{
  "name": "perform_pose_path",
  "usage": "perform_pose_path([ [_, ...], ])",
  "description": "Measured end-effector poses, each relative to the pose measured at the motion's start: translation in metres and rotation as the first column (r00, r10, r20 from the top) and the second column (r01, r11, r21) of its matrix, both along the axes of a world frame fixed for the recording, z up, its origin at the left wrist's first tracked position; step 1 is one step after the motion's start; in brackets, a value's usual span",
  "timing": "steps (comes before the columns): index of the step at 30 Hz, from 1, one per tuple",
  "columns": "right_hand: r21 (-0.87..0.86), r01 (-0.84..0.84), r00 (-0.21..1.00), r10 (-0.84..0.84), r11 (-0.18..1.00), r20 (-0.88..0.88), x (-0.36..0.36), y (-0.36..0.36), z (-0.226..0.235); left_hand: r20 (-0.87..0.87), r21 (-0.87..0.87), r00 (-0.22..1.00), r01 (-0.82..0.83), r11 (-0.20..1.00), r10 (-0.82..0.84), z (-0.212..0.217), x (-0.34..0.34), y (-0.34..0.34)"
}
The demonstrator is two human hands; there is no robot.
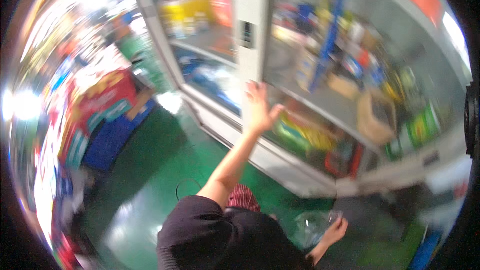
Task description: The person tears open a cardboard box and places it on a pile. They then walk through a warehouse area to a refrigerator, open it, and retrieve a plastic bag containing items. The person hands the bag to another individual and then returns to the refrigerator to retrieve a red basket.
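Note:
My left hand [262, 107] reaches forward with its fingers spread against the white frame [250, 65] of a glass-fronted cabinet. Just above those fingers, a dark latch or handle plate [246, 34] is set in the frame. Low at the right, my right hand [336, 231] has its fingers closed on a clear plastic bag [309, 226], which hangs to the left of the hand. What the bag holds, if anything, is too blurred to make out.
Behind the glass, shelves carry an open cardboard box [377, 115], a green container [422, 122], a slanted blue bar [327, 40] and yellow-green packets [305, 132]. Red cartons [102, 95] sit over a blue crate [117, 135] on the left. The floor [165, 155] is green.

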State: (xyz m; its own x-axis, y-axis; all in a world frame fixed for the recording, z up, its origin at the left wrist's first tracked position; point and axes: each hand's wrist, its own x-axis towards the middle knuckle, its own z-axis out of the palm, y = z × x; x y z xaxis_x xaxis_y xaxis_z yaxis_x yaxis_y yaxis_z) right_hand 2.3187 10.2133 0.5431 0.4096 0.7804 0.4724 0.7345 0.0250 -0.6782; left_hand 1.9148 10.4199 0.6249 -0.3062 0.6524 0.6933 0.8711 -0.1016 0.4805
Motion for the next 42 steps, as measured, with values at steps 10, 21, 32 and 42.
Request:
perform_pose_path([
  [10, -0.097, -0.343, 0.939, 0.34, 0.934, -0.048, 0.035, 0.095, -0.002, -0.045, -0.027, 0.973, -0.228, 0.973, 0.227, -0.044, -0.002, 0.013],
  [21, -0.177, -0.447, 0.894, 0.435, 0.877, -0.107, 0.042, 0.117, -0.02, -0.027, -0.034, 0.978, -0.207, 0.978, 0.206, -0.016, 0.006, 0.022],
  [32, 0.031, -0.502, 0.862, 0.503, 0.864, -0.069, -0.081, 0.163, -0.028, 0.007, 0.06, 0.99, -0.141, 0.988, 0.141, -0.029, -0.036, 0.04],
  [42, -0.098, -0.534, 0.838, 0.51, 0.84, -0.194, -0.166, 0.135, -0.03, -0.109, 0.032, 0.969, -0.222, 0.975, 0.224, -0.03, -0.158, 0.046],
])
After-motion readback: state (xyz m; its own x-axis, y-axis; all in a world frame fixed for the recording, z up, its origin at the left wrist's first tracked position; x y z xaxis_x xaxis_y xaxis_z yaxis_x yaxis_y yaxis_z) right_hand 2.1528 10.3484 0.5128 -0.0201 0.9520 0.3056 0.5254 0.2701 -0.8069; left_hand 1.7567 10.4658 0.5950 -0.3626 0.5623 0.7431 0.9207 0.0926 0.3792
